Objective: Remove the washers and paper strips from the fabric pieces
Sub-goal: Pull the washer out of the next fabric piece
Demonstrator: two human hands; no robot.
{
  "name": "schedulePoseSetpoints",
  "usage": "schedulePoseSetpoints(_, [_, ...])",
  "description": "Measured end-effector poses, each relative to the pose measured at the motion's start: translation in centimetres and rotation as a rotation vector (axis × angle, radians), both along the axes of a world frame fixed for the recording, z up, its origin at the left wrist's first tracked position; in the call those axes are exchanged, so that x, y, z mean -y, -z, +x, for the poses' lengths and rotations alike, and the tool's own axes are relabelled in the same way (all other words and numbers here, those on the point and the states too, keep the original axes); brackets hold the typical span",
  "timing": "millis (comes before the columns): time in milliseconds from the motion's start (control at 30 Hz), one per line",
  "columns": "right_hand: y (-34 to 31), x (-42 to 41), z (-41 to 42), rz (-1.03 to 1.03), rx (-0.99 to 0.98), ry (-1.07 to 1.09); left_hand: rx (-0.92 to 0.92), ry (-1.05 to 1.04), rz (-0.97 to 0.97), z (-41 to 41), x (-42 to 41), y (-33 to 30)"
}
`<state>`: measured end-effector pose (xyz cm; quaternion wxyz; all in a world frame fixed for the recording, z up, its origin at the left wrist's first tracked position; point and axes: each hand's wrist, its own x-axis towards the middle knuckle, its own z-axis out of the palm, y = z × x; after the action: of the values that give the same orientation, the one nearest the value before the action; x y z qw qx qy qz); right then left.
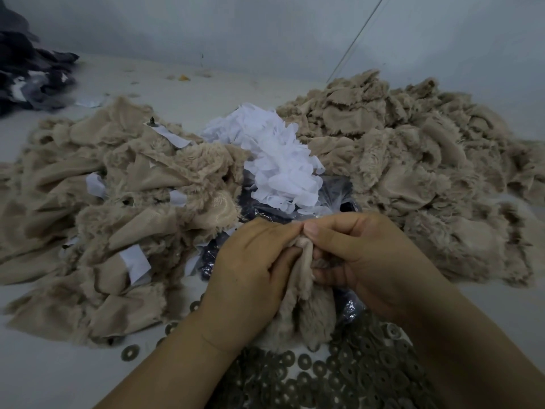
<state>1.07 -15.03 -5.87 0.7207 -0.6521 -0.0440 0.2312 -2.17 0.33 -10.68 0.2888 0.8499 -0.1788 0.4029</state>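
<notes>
While both hands meet over the table (44, 373), each line below gives one part of the scene.

Left hand (250, 261): at the middle of the view, fingers curled, thumb and fingertips pinching the top edge of the fabric piece (303, 305).
Right hand (362, 255): just toward 3 o'clock of the left hand, thumb and forefinger pinching the same top edge, lower fingers curled round the fur.
Fabric piece: beige and furry, held upright between the two hands, its lower end hanging down toward 6 o'clock onto the washers (339, 376).
Washers: dark rings heaped at 6 o'clock under the wrists, a few loose ones scattered toward 8 o'clock.
Paper strips (283, 160): white crumpled heap at 12 o'clock from the hands, lying on a dark plastic bag (265, 208).
Left fabric pile (103, 219): at 9 o'clock, beige pieces with white strips showing among them.
Right fabric pile (413, 160): at 2 o'clock, beige pieces.
Dark cloth (26, 72): grey and black, far off at 10 o'clock.
Washer or strip in the held piece: cannot tell; the fingers hide it.
</notes>
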Motion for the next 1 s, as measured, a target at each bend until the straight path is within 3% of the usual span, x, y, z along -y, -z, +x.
schedulePoseSetpoints(400, [0.2,-0.7,-0.2,0.005,-0.144,0.059,0.017,0.006,0.083,-0.3,0.5,0.4])
schedulePoseSetpoints(1000, [1.4,-1.0,-0.4,-0.012,-0.024,0.129,-0.012,0.017,0.125,-0.3,0.6,0.6])
